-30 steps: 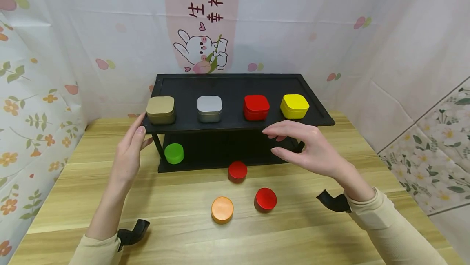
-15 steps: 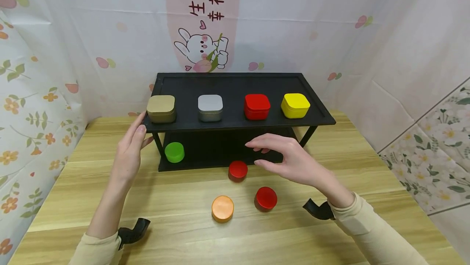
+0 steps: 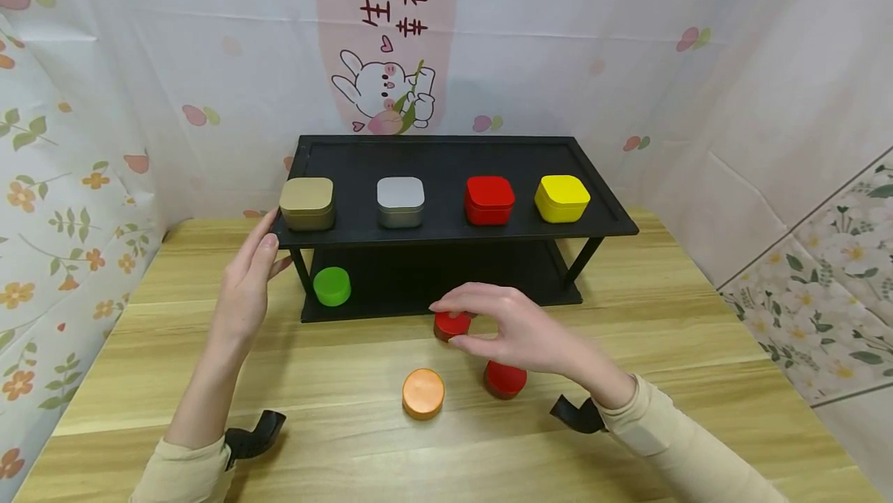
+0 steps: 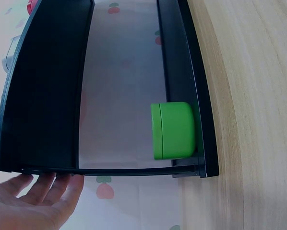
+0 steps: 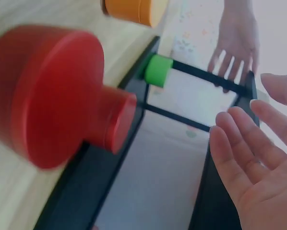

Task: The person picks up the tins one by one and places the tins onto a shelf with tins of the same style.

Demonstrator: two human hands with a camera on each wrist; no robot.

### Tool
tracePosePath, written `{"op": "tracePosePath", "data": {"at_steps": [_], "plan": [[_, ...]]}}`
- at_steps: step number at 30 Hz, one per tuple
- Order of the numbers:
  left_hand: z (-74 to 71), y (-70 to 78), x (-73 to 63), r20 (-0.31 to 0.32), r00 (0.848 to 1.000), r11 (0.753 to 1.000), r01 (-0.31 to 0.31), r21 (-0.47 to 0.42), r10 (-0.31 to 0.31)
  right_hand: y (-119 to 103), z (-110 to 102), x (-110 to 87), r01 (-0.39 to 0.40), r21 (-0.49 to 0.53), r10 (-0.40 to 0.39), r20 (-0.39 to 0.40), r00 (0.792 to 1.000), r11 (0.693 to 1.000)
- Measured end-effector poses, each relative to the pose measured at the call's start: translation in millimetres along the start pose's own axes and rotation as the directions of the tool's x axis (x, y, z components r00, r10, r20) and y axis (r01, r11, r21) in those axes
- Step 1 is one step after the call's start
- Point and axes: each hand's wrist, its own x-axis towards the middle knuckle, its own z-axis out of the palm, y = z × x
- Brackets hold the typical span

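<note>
Tabletop (image 3: pixel 349 449) below, your relaxed right hand (image 3: pixel 508 329), perhaps touching the round red tin (image 3: pixel 446 325), needed centring; your straight-fingered left hand (image 3: pixel 244 290) touched the shelf (image 3: pixel 436 156).

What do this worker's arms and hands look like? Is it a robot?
No, it's a person. The left hand and right hand are ungloved, and no cables show. Both forearms wear long, plain cream sleeves: left sleeve and right sleeve. A curved black piece juts out at the left cuff, and a similar one at the right.
</note>
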Motion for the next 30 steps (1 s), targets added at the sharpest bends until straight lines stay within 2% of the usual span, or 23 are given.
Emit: {"op": "tracePosePath", "data": {"at_steps": [3, 6, 12, 22, 30], "plan": [[-1.0, -0.7, 0.8, 0.002, 1.000, 1.000, 0.000, 0.010, 0.000, -3.2, 8.1, 2.0, -0.009, -0.023, 0.010, 0.029, 1.000, 1.000], [-1.6, -0.9, 1.4, 0.005, 1.000, 1.000, 0.004, 0.017, -0.004, -6.4, 15.2, 3.5, -0.051, -0.035, 0.053, 0.057, 0.997, 0.998], [-1.3, -0.2, 0.9, 0.005, 1.000, 1.000, 0.014, 0.020, -0.014, -12.4, 28.7, 4.6, -0.143, -0.062, 0.151, 0.149, 0.977, 0.988], [-1.4, 0.5, 0.7, 0.006, 1.000, 0.999, 0.018, 0.028, -0.018, -17.5, 48.6, 1.2, -0.153, -0.144, 0.186, 0.254, 0.949, 0.978], [-1.5, 1.2, -0.1, 0.002, 1.000, 0.999, 0.027, 0.027, -0.027, -18.8, 59.1, -2.5, -0.150, -0.217, 0.210, 0.288, 0.934, 0.964]]}}
